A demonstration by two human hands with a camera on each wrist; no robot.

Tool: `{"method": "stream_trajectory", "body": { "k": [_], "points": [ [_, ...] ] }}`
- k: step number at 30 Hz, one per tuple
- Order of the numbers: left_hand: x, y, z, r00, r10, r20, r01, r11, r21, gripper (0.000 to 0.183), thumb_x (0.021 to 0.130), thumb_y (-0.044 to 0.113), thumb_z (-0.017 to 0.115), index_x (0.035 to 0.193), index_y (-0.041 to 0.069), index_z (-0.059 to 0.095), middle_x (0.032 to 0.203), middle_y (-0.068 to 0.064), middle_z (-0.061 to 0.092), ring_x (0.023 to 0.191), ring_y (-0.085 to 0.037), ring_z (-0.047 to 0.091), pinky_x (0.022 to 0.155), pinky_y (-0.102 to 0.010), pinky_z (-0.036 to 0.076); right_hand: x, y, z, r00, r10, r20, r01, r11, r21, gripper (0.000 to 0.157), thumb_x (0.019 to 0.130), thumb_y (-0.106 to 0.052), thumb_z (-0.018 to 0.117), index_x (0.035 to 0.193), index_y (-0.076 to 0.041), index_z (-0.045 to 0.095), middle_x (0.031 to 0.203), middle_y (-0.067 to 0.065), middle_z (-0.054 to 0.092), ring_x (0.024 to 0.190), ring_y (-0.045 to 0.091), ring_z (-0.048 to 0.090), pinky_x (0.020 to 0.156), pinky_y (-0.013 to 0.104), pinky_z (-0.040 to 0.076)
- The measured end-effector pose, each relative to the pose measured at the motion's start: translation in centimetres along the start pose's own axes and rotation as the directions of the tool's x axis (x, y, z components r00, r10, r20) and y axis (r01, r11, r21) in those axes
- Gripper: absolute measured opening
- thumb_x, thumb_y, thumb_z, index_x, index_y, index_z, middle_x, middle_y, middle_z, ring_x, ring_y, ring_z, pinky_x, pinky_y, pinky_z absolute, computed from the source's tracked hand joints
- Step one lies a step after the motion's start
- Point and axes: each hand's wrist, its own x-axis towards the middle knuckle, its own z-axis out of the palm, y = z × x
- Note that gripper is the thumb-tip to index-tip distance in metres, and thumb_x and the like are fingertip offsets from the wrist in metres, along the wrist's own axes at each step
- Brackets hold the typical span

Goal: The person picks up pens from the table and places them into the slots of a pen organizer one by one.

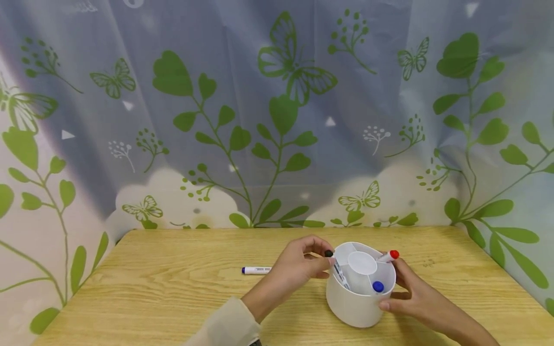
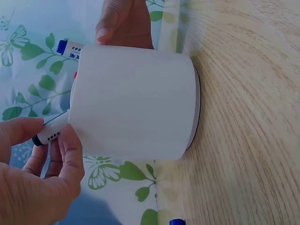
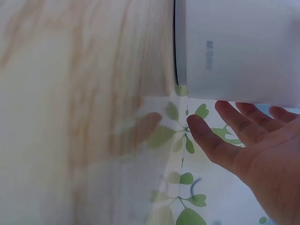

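Observation:
A white round pen holder (image 1: 355,305) with several compartments stands on the wooden table. My left hand (image 1: 298,262) pinches a black-capped marker (image 2: 54,130) between thumb and fingers at the holder's left rim. The marker slants, capped end up, its lower part inside a compartment. My right hand (image 1: 409,293) is at the holder's right side; in the right wrist view its slightly bent fingertips (image 3: 225,108) rest against the wall, thumb spread apart. A red-capped marker (image 1: 388,256) leans in the back right compartment. A blue-capped marker (image 1: 378,287) stands in the front right one.
Another blue-capped marker (image 1: 255,270) lies on the table (image 1: 173,288) left of the holder, partly hidden behind my left hand. A curtain (image 1: 242,120) with green leaves and butterflies hangs along the table's back and sides.

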Motion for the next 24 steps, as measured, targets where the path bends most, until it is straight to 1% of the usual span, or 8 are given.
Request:
{"method": "stream_trajectory", "body": {
  "k": [1, 3, 4, 11, 14, 16, 19, 24],
  "points": [
    [-0.01, -0.07, 0.04, 1.0, 0.0, 0.002, 0.0, 1.0, 0.005, 0.018, 0.093, 0.003, 0.076, 0.109, -0.001, 0.069, 0.1, -0.004, 0.066, 0.083, -0.015, 0.066, 0.08, -0.032, 0.065, -0.03, 0.1, 0.0, 1.0, -0.009, -0.001, 0.009, 1.0, -0.001, 0.092, 0.097, -0.02, 0.075, 0.164, -0.004, 0.014, 0.163, 0.029, 0.032, 0.144, 0.059, 0.041, 0.099, 0.041, 0.058],
    [0.0, -0.21, 0.1, 1.0, 0.0, 0.005, 0.0, 1.0, 0.013, 0.016, 0.093, 0.003, 0.076, 0.108, 0.001, 0.07, 0.1, -0.004, 0.067, 0.082, -0.015, 0.065, 0.079, -0.032, 0.064, -0.06, 0.27, -0.02, 1.0, -0.028, 0.001, 0.028, 1.0, -0.007, 0.091, 0.097, -0.018, 0.075, 0.164, -0.005, 0.015, 0.163, 0.028, 0.033, 0.143, 0.057, 0.043, 0.095, 0.032, 0.057],
    [0.01, -0.28, 0.13, 1.0, 0.001, 0.006, -0.001, 1.0, 0.018, 0.016, 0.093, 0.003, 0.076, 0.108, 0.001, 0.07, 0.099, -0.004, 0.067, 0.081, -0.014, 0.065, 0.078, -0.032, 0.064, -0.06, 0.33, -0.03, 0.999, -0.037, 0.004, 0.037, 0.999, -0.006, 0.091, 0.097, -0.017, 0.075, 0.165, -0.005, 0.014, 0.163, 0.028, 0.032, 0.142, 0.057, 0.044, 0.095, 0.031, 0.056],
    [0.02, -0.51, 0.27, 1.0, -0.019, 0.019, 0.018, 0.999, 0.043, 0.017, 0.093, 0.006, 0.078, 0.108, 0.004, 0.071, 0.104, -0.003, 0.068, 0.079, -0.014, 0.064, 0.076, -0.03, 0.063, -0.06, 0.04, -0.06, 1.0, 0.007, 0.019, -0.008, 0.999, 0.033, 0.096, 0.097, -0.02, 0.075, 0.165, -0.004, 0.01, 0.165, 0.031, 0.027, 0.146, 0.06, 0.037, 0.1, 0.053, 0.058],
    [-0.01, -0.53, 0.25, 1.0, -0.019, 0.02, 0.018, 0.999, 0.043, 0.017, 0.093, 0.006, 0.078, 0.108, 0.004, 0.071, 0.106, -0.004, 0.068, 0.079, -0.014, 0.064, 0.075, -0.03, 0.063, -0.08, -0.09, -0.11, 1.0, 0.008, 0.019, -0.009, 0.999, 0.041, 0.096, 0.097, -0.02, 0.075, 0.165, -0.003, 0.01, 0.166, 0.031, 0.026, 0.146, 0.061, 0.035, 0.101, 0.054, 0.057],
    [0.0, -0.54, 0.23, 1.0, -0.016, 0.024, 0.014, 0.999, 0.045, 0.017, 0.093, 0.006, 0.078, 0.109, 0.004, 0.071, 0.106, -0.004, 0.068, 0.079, -0.014, 0.064, 0.075, -0.03, 0.063, -0.08, -0.11, -0.12, 1.0, 0.01, 0.019, -0.01, 0.999, 0.038, 0.094, 0.097, -0.02, 0.075, 0.165, -0.005, 0.011, 0.165, 0.029, 0.028, 0.146, 0.059, 0.037, 0.101, 0.051, 0.058],
    [0.03, -0.55, 0.2, 0.999, -0.016, 0.033, 0.015, 0.999, 0.046, 0.018, 0.093, 0.006, 0.077, 0.109, 0.004, 0.072, 0.106, -0.004, 0.068, 0.079, -0.014, 0.064, 0.075, -0.03, 0.063, -0.04, 0.08, -0.1, 1.0, -0.011, 0.024, 0.01, 1.0, 0.029, 0.093, 0.098, -0.019, 0.074, 0.164, -0.003, 0.012, 0.164, 0.03, 0.029, 0.145, 0.059, 0.039, 0.1, 0.05, 0.059],
    [-0.06, -0.59, 0.05, 0.998, -0.025, 0.053, 0.022, 0.998, 0.063, 0.02, 0.093, 0.008, 0.078, 0.112, 0.007, 0.072, 0.109, -0.002, 0.068, 0.082, -0.014, 0.065, 0.076, -0.031, 0.061, -0.02, 0.2, -0.08, 1.0, -0.007, 0.028, 0.006, 1.0, 0.026, 0.092, 0.098, -0.02, 0.074, 0.163, -0.001, 0.011, 0.162, 0.031, 0.031, 0.143, 0.06, 0.04, 0.102, 0.057, 0.056]
  ]
}}
